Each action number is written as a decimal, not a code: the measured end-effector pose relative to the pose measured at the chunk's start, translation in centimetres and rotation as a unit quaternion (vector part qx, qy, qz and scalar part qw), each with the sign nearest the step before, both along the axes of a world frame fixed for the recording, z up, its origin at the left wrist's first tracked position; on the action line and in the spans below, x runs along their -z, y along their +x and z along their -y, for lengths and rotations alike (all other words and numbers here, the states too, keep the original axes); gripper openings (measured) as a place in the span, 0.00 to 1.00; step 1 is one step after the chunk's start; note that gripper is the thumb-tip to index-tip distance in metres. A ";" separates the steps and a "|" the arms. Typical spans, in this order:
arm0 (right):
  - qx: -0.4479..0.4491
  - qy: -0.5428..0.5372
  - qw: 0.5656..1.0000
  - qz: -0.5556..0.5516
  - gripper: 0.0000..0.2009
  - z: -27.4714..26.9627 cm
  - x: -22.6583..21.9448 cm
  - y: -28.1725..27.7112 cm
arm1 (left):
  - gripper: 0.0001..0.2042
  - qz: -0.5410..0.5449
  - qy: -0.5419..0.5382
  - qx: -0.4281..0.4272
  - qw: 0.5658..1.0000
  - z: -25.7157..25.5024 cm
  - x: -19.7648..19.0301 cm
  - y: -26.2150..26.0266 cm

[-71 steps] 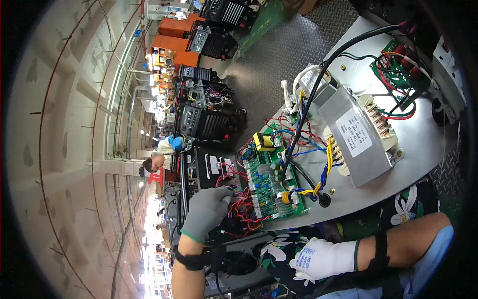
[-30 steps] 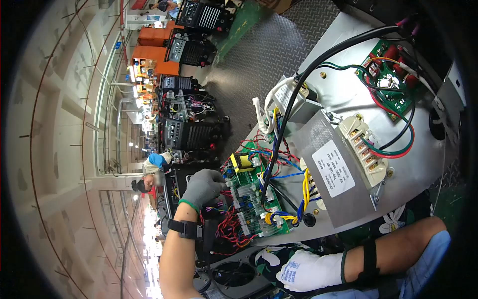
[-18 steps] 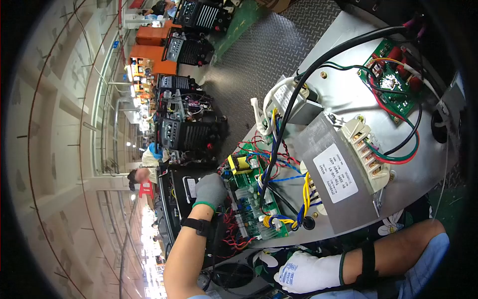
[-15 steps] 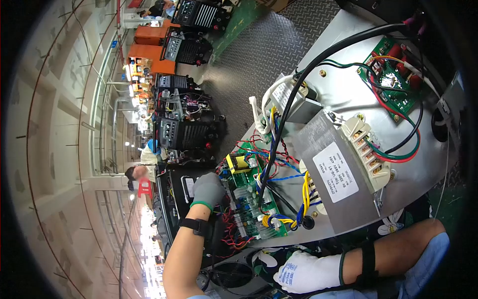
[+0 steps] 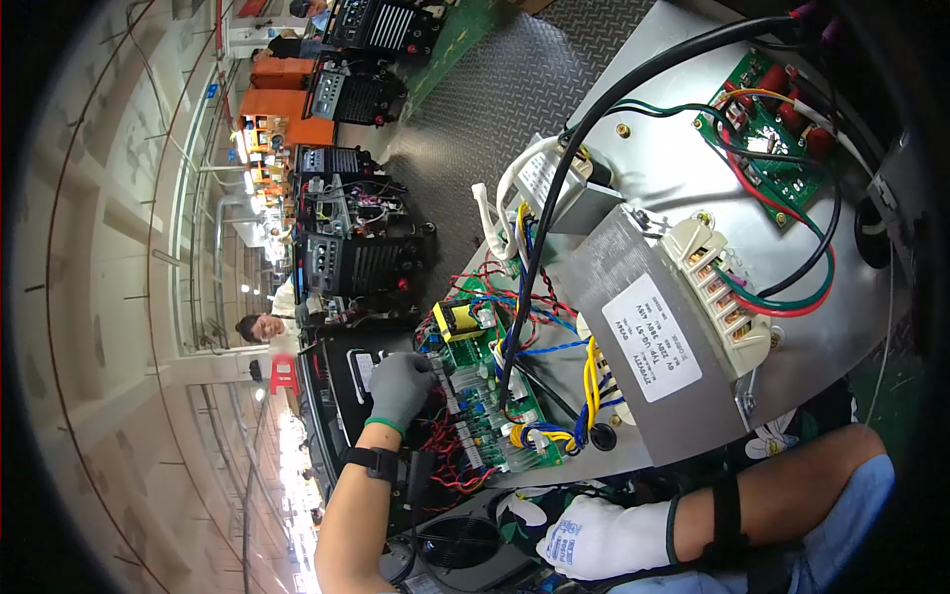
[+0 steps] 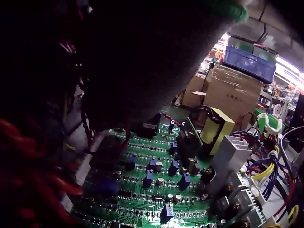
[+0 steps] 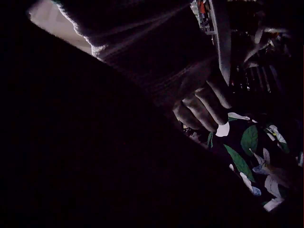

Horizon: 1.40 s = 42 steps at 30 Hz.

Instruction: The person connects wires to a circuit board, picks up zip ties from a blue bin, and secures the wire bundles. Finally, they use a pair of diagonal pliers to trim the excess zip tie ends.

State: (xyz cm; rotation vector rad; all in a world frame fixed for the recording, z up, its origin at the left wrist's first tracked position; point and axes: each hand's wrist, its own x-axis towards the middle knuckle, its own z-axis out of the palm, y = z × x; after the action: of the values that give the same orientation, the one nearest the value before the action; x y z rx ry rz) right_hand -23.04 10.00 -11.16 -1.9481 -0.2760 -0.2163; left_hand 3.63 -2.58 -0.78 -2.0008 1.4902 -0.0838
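My left hand (image 5: 401, 389), in a grey glove with a green cuff, is at the edge of a green circuit board (image 6: 142, 199), close to the yellow-wrapped transformer (image 5: 457, 320). Its fingertips reach the connector row; I cannot tell whether they pinch a wire. In the left wrist view the dark glove hides that work. Twisted red wires (image 5: 450, 450) bunch beside and below this hand, along the board's connectors. My right hand (image 5: 606, 538), in a white glove with blue print, rests on floral cloth (image 7: 242, 161), holding nothing, its fingers loosely bent in the right wrist view.
A grey metal-cased transformer (image 5: 633, 332) with a white label is mounted on a metal plate (image 5: 683, 188). A thick black cable (image 5: 569, 158) arches over the plate. A second green board (image 5: 757, 139) is at the far right. A fan (image 5: 460, 540) shows below.
My left hand has moved along the board's connector edge from the red wires toward the yellow transformer. The whole head view has shifted left; the right hand stays on the cloth.
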 end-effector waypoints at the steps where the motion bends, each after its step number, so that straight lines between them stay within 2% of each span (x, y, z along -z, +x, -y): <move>1: -0.005 -0.010 1.000 -0.011 0.09 0.3 -0.5 -0.3 | 0.08 0.000 -0.003 0.004 1.000 -0.1 0.1 0.1; 8: 0.014 -0.025 1.000 0.002 0.08 -0.1 -0.3 -0.3 | 0.10 0.015 -0.045 0.020 0.999 -0.5 0.6 -0.8; 10: 0.016 -0.018 1.000 0.009 0.08 -0.1 -0.1 -0.4 | 0.10 0.037 -0.024 -0.014 0.999 -0.3 0.5 -1.5; 14: 0.018 0.006 1.000 0.025 0.08 -0.3 0.5 -0.3 | 0.09 0.040 -0.046 -0.006 0.998 -0.8 1.2 -0.3; 16: 0.027 -0.001 0.999 0.030 0.08 -0.5 0.6 -0.2 | 0.09 0.068 -0.088 0.095 0.989 -1.2 1.4 -0.3; 17: 0.036 -0.008 0.999 0.035 0.08 -0.6 0.6 -0.2 | 0.09 0.068 -0.088 0.095 0.989 -1.2 1.3 -0.5; 23: 0.020 -0.044 0.999 0.019 0.09 -0.5 0.6 0.4 | 0.09 0.064 -0.043 0.047 0.996 -0.9 0.8 -0.2; 26: 0.015 -0.056 0.998 0.011 0.09 -0.6 0.7 0.7 | 0.09 0.073 0.017 0.045 0.996 -0.4 0.8 -0.7; 30: 0.018 -0.058 0.998 0.018 0.10 -0.3 0.7 0.5 | 0.10 -0.045 0.001 0.007 0.999 -0.3 -0.6 -0.7; 32: 0.066 -0.083 0.994 0.032 0.14 0.5 0.2 -0.3 | 0.10 -0.084 -0.020 -0.011 0.996 -0.5 -0.9 -0.4; 33: 0.064 -0.085 0.994 0.032 0.14 0.7 0.1 -0.2 | 0.09 -0.156 -0.057 -0.050 0.985 -0.7 -1.0 -0.1; 34: 0.082 -0.041 0.996 0.013 0.17 0.9 -0.1 -0.1 | 0.09 -0.227 -0.094 -0.090 0.965 -0.9 -1.2 0.1; 35: 0.099 0.003 0.995 -0.005 0.21 0.9 -0.3 0.1 | 0.09 -0.225 -0.096 -0.093 0.965 -1.2 -1.5 0.0; 36: 0.110 -0.029 0.994 0.002 0.25 0.6 -0.1 0.6 | 0.08 -0.290 -0.101 -0.134 0.942 -1.3 -2.0 -0.8; 37: 0.107 -0.031 0.994 0.004 0.25 0.5 0.2 0.9 | 0.07 -0.355 -0.105 -0.171 0.913 -1.3 -2.5 -2.0; 38: 0.069 0.030 0.997 -0.014 0.26 0.9 0.0 0.9 | 0.07 -0.345 -0.096 -0.224 0.906 -1.2 -3.2 -4.3; 39: 0.033 0.090 0.995 -0.032 0.27 1.3 -0.1 0.8 | 0.07 -0.346 -0.096 -0.224 0.906 -1.6 -3.8 -5.8; 40: 0.034 0.090 0.995 -0.033 0.27 1.4 -0.3 0.8 | 0.07 -0.342 -0.090 -0.215 0.911 -2.0 -4.2 -7.0; 41: 0.056 0.183 0.981 -0.039 0.25 1.5 -0.4 0.8 | 0.07 -0.337 -0.083 -0.205 0.915 -2.4 -4.7 -8.2; 42: 0.077 0.273 0.958 -0.045 0.23 1.6 -0.6 0.8 | 0.06 -0.381 -0.087 -0.151 0.908 -3.5 -5.2 -9.2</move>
State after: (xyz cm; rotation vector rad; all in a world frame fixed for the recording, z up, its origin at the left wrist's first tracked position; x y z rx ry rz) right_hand -22.20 8.43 -10.53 -1.4231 0.0020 -0.2729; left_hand -5.55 0.87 4.38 -2.5439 1.6146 0.8075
